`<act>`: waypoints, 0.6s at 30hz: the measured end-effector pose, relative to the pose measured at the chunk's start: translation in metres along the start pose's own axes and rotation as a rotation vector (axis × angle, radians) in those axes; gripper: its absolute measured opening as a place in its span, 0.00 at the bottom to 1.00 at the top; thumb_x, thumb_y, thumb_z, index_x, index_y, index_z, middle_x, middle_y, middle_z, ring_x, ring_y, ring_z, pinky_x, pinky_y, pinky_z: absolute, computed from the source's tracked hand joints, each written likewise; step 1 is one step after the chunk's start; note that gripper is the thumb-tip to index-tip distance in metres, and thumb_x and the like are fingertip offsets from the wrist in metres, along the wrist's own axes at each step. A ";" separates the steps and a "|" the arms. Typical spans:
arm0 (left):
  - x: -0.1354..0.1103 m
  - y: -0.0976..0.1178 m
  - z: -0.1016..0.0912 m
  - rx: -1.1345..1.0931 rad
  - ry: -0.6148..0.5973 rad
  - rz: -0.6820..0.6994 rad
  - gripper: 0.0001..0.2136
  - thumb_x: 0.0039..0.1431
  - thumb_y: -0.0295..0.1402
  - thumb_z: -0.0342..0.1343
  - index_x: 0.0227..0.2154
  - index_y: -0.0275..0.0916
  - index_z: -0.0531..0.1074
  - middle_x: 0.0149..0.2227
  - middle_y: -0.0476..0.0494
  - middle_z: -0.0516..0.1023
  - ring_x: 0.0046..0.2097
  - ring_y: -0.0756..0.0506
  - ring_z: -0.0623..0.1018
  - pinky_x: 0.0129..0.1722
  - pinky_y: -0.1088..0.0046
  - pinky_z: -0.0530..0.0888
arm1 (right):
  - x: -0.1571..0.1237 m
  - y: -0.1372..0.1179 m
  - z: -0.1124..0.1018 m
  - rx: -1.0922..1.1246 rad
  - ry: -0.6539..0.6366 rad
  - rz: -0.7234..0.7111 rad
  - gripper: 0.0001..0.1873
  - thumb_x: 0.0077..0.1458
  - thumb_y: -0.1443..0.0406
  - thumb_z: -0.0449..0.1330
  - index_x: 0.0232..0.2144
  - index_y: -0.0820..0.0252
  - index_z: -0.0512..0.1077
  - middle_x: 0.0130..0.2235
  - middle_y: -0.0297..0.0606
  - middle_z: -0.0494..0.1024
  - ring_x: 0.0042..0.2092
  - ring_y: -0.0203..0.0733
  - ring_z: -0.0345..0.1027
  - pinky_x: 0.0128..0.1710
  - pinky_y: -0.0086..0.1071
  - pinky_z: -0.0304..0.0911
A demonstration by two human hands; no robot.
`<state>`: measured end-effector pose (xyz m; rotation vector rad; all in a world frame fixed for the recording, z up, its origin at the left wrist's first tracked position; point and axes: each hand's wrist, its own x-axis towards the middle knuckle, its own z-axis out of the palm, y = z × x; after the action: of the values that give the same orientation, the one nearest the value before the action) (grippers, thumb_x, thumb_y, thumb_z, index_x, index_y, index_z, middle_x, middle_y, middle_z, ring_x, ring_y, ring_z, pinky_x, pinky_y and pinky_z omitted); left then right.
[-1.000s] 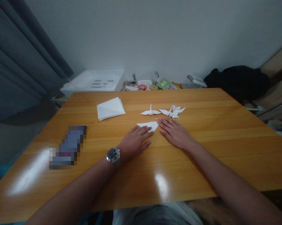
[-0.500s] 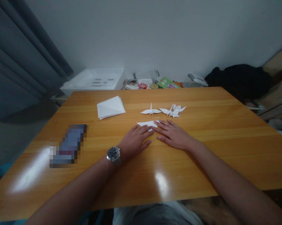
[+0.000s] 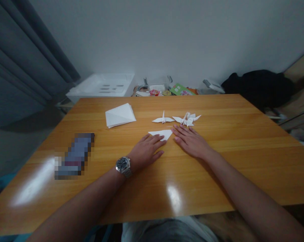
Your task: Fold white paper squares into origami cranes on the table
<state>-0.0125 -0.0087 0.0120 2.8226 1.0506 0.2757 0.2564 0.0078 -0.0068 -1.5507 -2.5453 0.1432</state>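
A small white folded paper [image 3: 166, 134] lies on the wooden table, roughly triangular with its long edge away from me. My left hand [image 3: 148, 148] rests flat with fingers stretched out, and its fingertips lie over the left part of the paper. My right hand [image 3: 189, 139] is also flat, fingers extended, at the paper's right corner. Just beyond are a white paper crane [image 3: 163, 119] and, to its right, a cluster of white paper cranes [image 3: 187, 119] close to my right fingertips.
A stack of white paper [image 3: 120, 115] lies at the back left of the table [image 3: 242, 134]. Nearer on the left is a blurred-out phone-like object [image 3: 77, 154]. Behind the table stand a white tray [image 3: 103, 84], a green booklet [image 3: 180, 89] and a black cloth heap [image 3: 258, 85].
My right hand has slid to the right, off the middle of the folded paper to its right corner, uncovering more of it. My left hand stays in place.
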 end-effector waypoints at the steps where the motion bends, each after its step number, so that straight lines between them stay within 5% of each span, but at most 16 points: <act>1: 0.000 0.000 0.000 0.002 -0.001 0.000 0.21 0.72 0.43 0.43 0.63 0.43 0.65 0.67 0.42 0.63 0.67 0.41 0.63 0.67 0.57 0.57 | 0.001 0.000 -0.001 0.002 -0.002 0.013 0.31 0.71 0.50 0.37 0.70 0.49 0.53 0.71 0.35 0.53 0.72 0.48 0.44 0.69 0.53 0.45; 18: 0.000 -0.002 0.002 0.060 0.055 -0.124 0.28 0.70 0.50 0.45 0.67 0.44 0.57 0.66 0.42 0.65 0.68 0.37 0.61 0.69 0.49 0.49 | -0.002 0.007 -0.003 0.030 0.020 -0.076 0.28 0.70 0.49 0.41 0.65 0.47 0.63 0.70 0.39 0.57 0.71 0.53 0.45 0.67 0.58 0.47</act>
<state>-0.0134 -0.0077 0.0100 2.8016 1.2599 0.3168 0.2642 0.0099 -0.0055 -1.4356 -2.5702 0.1545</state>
